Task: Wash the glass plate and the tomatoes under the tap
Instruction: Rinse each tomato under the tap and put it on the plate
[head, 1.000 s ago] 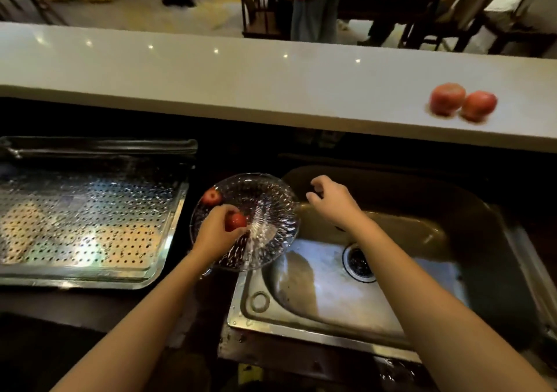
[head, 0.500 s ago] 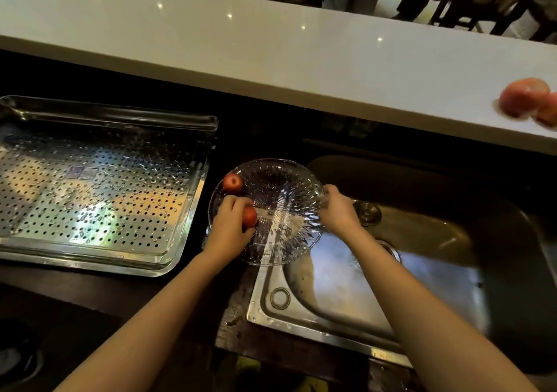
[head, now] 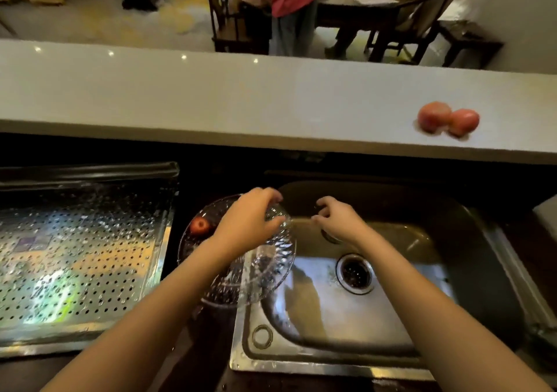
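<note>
The clear ribbed glass plate [head: 265, 271] lies across the sink's left rim, wet with drops. One small red tomato [head: 199, 225] rests on its left side. My left hand [head: 247, 223] reaches palm down over the plate, with fingers and thumb closed on its far right rim. The second small tomato is hidden. My right hand [head: 337, 223] hovers over the sink just right of the plate, fingers curled and apart, holding nothing. Two larger tomatoes [head: 447, 120] sit on the white counter at the far right. No tap is in view.
The steel sink [head: 346, 310] with its round drain [head: 355, 272] lies below my right arm. A perforated steel draining tray [head: 75, 259] fills the left. The long white counter [head: 241, 102] runs behind. Beyond it are people, chairs and a dining table.
My left hand has moved from the plate's left side, where it held a small tomato, across to the far right rim. My right hand has come off the plate's right edge.
</note>
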Available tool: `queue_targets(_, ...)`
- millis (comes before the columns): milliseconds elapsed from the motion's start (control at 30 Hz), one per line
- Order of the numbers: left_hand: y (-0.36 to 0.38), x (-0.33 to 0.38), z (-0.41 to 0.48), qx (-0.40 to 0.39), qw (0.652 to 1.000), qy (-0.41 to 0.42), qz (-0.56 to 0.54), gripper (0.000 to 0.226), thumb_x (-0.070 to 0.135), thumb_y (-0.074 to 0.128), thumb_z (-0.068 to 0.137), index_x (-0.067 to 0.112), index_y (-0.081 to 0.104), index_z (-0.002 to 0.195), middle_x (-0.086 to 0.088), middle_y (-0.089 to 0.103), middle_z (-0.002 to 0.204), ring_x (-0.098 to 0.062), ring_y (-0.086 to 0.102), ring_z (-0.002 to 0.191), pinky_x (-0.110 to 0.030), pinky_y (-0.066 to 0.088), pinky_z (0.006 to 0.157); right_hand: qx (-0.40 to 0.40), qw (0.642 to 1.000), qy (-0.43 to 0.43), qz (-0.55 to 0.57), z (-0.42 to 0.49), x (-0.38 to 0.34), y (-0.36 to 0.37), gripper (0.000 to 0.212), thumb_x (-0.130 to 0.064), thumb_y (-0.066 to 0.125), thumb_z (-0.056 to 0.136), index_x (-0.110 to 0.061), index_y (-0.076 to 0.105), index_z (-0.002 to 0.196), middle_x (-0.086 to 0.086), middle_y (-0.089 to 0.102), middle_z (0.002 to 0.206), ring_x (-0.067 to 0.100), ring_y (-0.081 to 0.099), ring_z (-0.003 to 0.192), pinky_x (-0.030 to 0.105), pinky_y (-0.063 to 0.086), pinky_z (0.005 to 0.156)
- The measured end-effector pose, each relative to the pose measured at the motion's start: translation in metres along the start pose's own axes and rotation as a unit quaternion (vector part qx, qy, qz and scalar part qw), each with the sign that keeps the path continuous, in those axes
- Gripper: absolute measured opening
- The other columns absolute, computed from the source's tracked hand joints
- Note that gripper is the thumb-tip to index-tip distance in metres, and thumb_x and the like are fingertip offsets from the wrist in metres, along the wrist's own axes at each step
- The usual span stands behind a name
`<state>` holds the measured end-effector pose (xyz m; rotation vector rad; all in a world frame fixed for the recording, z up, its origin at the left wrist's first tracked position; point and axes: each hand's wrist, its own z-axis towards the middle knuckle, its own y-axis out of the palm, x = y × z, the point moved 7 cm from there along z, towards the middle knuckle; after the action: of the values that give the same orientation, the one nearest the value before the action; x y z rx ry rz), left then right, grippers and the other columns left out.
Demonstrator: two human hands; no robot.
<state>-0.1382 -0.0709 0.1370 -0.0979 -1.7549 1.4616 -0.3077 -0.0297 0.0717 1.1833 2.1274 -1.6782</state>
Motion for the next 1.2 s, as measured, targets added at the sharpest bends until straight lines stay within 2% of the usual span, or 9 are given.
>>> queue_targets(200,-0.038,0.118,0.074,0.035,0.986,0.097,-0.128,0.032,0.025,0.065,0.084,0.016,0.057,0.114,0.004,0.062,0.097,-0.01,0.06,0.088,-0.023,0.047,0.08,0.227,0.974,0.009,-0.023,-0.047,0.02,-0.128,0.048,-0.026,0.054,0.091,-0.013,0.04,0.135,0.01,0.055,0.127,0.026,0.054,0.113,0.036,0.045,0.089)
queue_targets(333,-0.023,0.175,0.13,0.031,0.983,0.114,-0.142,0.051,0.031,0.067,0.081,0.016,0.049,0.126,-0.004,0.064,0.114,-0.015,0.06,0.099,-0.025,0.045,0.083,0.346,0.931,0.086,-0.07,-0.07,0.054,-0.19,0.053,-0.027,0.054,0.089,-0.006,0.035,0.134,0.015,0.043,0.133,0.032,0.041,0.122,0.037,0.04,0.089)
queue_targets(433,0.006,0.204,0.164,0.002,0.986,0.108,-0.126,0.074,0.037,0.07,0.078,0.015,0.036,0.139,-0.009,0.051,0.137,-0.023,0.051,0.121,-0.033,0.041,0.097,0.347,0.924,0.14,-0.08,-0.066,0.084,-0.216,0.067,-0.029,0.056,0.088,-0.003,0.023,0.14,0.017,0.029,0.145,0.034,0.026,0.134,0.042,0.033,0.104)
queue_targets(533,0.031,0.217,0.187,-0.023,0.99,0.09,-0.106,0.087,0.041,0.073,0.074,0.013,0.028,0.143,-0.011,0.042,0.145,-0.028,0.042,0.13,-0.038,0.036,0.104,0.305,0.936,0.146,-0.1,-0.053,0.104,-0.221,0.081,-0.035,0.055,0.089,-0.003,0.007,0.147,0.016,0.005,0.157,0.032,0.004,0.144,0.042,0.015,0.116)
queue_targets(733,0.05,0.225,0.205,-0.013,0.99,0.086,-0.107,0.073,0.034,0.074,0.074,0.016,0.04,0.137,-0.01,0.051,0.136,-0.029,0.047,0.123,-0.041,0.039,0.104,0.305,0.93,0.127,-0.161,-0.042,0.116,-0.208,0.096,-0.038,0.057,0.087,-0.006,-0.01,0.147,0.011,-0.016,0.157,0.028,-0.014,0.145,0.039,0.0,0.118)
queue_targets(867,0.046,0.226,0.197,0.016,0.983,0.08,-0.162,0.059,0.025,0.075,0.072,0.017,0.051,0.125,-0.008,0.058,0.124,-0.024,0.055,0.109,-0.037,0.046,0.096,0.292,0.933,0.114,-0.179,-0.043,0.122,-0.208,0.099,-0.034,0.061,0.085,-0.009,-0.013,0.147,0.009,-0.017,0.157,0.027,-0.016,0.144,0.04,0.0,0.118)
queue_targets(1033,0.047,0.239,0.158,0.028,0.973,0.142,-0.177,0.053,0.033,0.073,0.076,0.018,0.05,0.122,-0.001,0.057,0.119,-0.011,0.051,0.097,-0.021,0.042,0.08,0.259,0.955,0.078,-0.122,-0.049,0.125,-0.215,0.09,-0.032,0.058,0.088,-0.015,-0.005,0.149,0.003,-0.015,0.158,0.022,-0.013,0.145,0.039,0.003,0.117)
queue_targets(1133,0.058,0.251,0.128,0.011,0.959,0.178,-0.22,0.052,0.035,0.071,0.077,0.02,0.048,0.122,0.005,0.051,0.114,-0.011,0.053,0.097,-0.018,0.046,0.074,0.242,0.969,0.039,0.016,-0.067,0.128,-0.221,0.071,-0.032,0.052,0.093,-0.016,0.013,0.15,0.002,0.001,0.16,0.02,0.004,0.146,0.035,0.011,0.117)
queue_targets(1200,0.078,0.263,0.113,-0.028,0.945,0.186,-0.268,0.052,0.029,0.072,0.078,0.018,0.047,0.122,0.001,0.049,0.116,-0.015,0.056,0.098,-0.029,0.055,0.076,0.252,0.964,0.042,0.075,-0.089,0.138,-0.217,0.056,-0.028,0.051,0.094,-0.013,0.032,0.145,0.006,0.026,0.155,0.02,0.024,0.142,0.031,0.022,0.113)
